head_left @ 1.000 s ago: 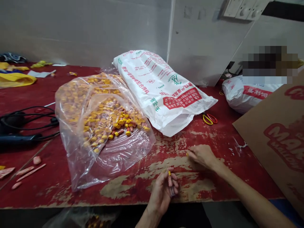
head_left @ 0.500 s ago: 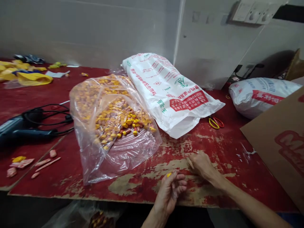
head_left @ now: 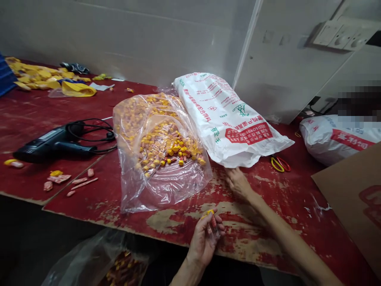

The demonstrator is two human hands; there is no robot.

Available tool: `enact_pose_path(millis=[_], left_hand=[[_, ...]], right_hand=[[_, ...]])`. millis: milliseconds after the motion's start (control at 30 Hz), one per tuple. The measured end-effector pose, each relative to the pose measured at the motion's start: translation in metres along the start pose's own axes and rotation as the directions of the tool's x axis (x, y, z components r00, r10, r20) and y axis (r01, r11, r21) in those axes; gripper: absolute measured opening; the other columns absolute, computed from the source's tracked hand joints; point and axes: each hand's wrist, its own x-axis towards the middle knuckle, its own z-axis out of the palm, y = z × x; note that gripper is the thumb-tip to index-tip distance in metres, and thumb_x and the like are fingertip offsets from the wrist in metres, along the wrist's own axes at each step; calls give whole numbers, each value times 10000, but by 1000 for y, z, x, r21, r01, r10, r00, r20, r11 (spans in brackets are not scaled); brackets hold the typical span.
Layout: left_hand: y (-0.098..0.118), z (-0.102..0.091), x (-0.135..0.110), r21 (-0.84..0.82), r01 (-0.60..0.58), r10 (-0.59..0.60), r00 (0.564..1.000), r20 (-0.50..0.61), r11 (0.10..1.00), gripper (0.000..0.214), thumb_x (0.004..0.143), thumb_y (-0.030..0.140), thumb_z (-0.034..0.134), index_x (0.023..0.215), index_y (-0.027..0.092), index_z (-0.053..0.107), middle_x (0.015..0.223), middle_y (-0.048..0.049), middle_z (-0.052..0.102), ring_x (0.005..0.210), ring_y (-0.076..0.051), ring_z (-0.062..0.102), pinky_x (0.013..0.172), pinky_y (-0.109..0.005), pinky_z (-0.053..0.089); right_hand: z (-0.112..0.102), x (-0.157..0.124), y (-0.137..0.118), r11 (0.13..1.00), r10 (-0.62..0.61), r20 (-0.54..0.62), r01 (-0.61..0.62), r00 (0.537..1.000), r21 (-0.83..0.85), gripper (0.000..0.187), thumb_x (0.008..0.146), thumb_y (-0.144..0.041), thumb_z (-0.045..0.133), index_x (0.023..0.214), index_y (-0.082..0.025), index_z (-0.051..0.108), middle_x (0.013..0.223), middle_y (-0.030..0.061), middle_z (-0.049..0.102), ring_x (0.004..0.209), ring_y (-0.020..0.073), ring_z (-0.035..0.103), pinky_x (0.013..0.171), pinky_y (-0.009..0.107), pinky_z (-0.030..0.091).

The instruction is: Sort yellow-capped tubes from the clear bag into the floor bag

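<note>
Fingers of the L hand (head_left: 205,238) curl round small yellow-capped tubes (head_left: 213,222); R hand (head_left: 240,183), nearer the white sack (head_left: 220,119), has fingertips at its front edge, can't tell if they grip. Sack's just fwd of them, long axis running back-left on the desk (head_left: 166,222).

Small yellow-capped pieces (head_left: 213,222), tilted in left hand (head_left: 204,239), white printed sack (head_left: 226,117) lying beyond

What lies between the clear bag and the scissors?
The near end of the white sack, with the right hand at its edge; the head view shows it.
</note>
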Motion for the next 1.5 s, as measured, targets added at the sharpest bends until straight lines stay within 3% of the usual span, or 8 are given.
enact_pose_path(millis=[233, 433, 633, 967, 1233, 1367, 1433, 1500], left_hand=[[-2, -4, 4, 22, -14, 12, 996, 84, 1000, 270, 758, 203, 629, 1005, 103, 586, 745, -46, 614, 598, -148, 596, 535, -256, 509], [1, -6, 4, 44, -3, -2, 994, 113, 999, 329, 746, 224, 654, 1039, 99, 573, 756, -55, 618, 630, -161, 598, 552, -266, 510], [1, -4, 5, 62, -2, -2, 997, 77, 998, 461, 707, 230, 704, 1119, 168, 507, 756, -33, 626, 608, -156, 591, 535, -268, 509], [-2, 5, 11, 117, 5, -10, 999, 48, 993, 347, 619, 174, 749, 930, 142, 599, 707, -41, 654, 622, -181, 633, 576, -278, 534], [-1, 5, 7, -122, 51, -47, 998, 33, 991, 185, 735, 106, 596, 907, 120, 663, 1061, -146, 679, 1040, -309, 619, 842, -431, 543], [7, -3, 3, -237, -20, 25, 1000, 18, 971, 246, 762, 59, 557, 973, 149, 648, 927, -101, 709, 853, -221, 677, 721, -346, 576], [12, -4, 1, -205, -53, 43, 998, -53, 977, 273, 756, 26, 548, 989, 140, 633, 853, -89, 712, 725, -187, 680, 628, -295, 575], [17, -5, -2, -131, -65, 53, 994, -92, 989, 293, 741, 15, 559, 1002, 132, 618, 827, -85, 710, 656, -184, 673, 579, -294, 573]], right_hand=[[-31, 31, 50, 973, 171, 194, -134, 966, -188, 298, 905, -210, 407, 1085, -83, 608, 1101, 176, 577, 1038, 270, 510, 897, 376, 387], [-14, 6, 20, 940, 295, 278, -225, 914, -257, 323, 917, -253, 432, 1143, -66, 566, 1127, 220, 552, 1040, 280, 511, 810, 325, 370], [-39, -27, -12, 971, 224, 427, -163, 876, -175, 314, 934, -337, 392, 902, -176, 660, 851, 74, 677, 771, 176, 627, 630, 241, 360], [-36, -33, -35, 968, 249, 559, -178, 791, -179, 235, 791, -69, 499, 782, -120, 728, 792, 182, 695, 763, 274, 669, 588, 274, 426], [-34, -62, -57, 962, 273, 396, -254, 877, -102, 324, 951, -198, 342, 878, -172, 656, 799, 73, 680, 699, 167, 633, 612, 240, 418], [-26, -88, -99, 967, 89, 69, -103, 994, 234, 280, 955, -281, 356, 990, -181, 615, 901, 70, 632, 822, 171, 593, 726, 264, 449], [-21, -87, -101, 951, 43, -137, 2, 990, 310, 294, 933, -340, 397, 1083, -174, 587, 1006, 103, 599, 900, 197, 570, 754, 289, 466], [-15, -71, -85, 967, 127, -242, -66, 962, 247, 352, 913, -363, 434, 1166, -148, 548, 1120, 144, 547, 993, 228, 537, 790, 313, 474]])
